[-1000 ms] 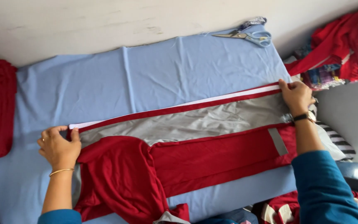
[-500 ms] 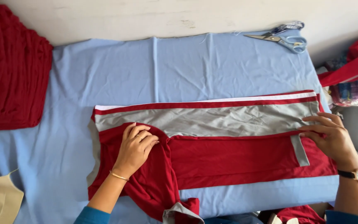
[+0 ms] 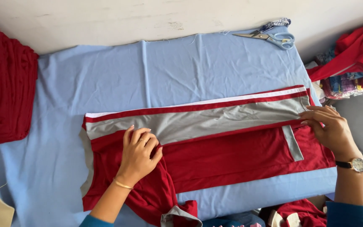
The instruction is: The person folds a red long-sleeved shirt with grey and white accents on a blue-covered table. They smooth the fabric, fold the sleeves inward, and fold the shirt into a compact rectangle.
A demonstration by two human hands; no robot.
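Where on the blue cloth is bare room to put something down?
Bare blue cloth lies between the red and grey garment and the wall, left of the scissors. Another patch lies between the garment and the red fabric pile. The right edge is crowded by heaped clothes.

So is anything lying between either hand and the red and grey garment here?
Nothing visible does. The left hand rests flat on the red and grey garment, and the right hand touches its far end. The scissors lie apart on the blue cloth.
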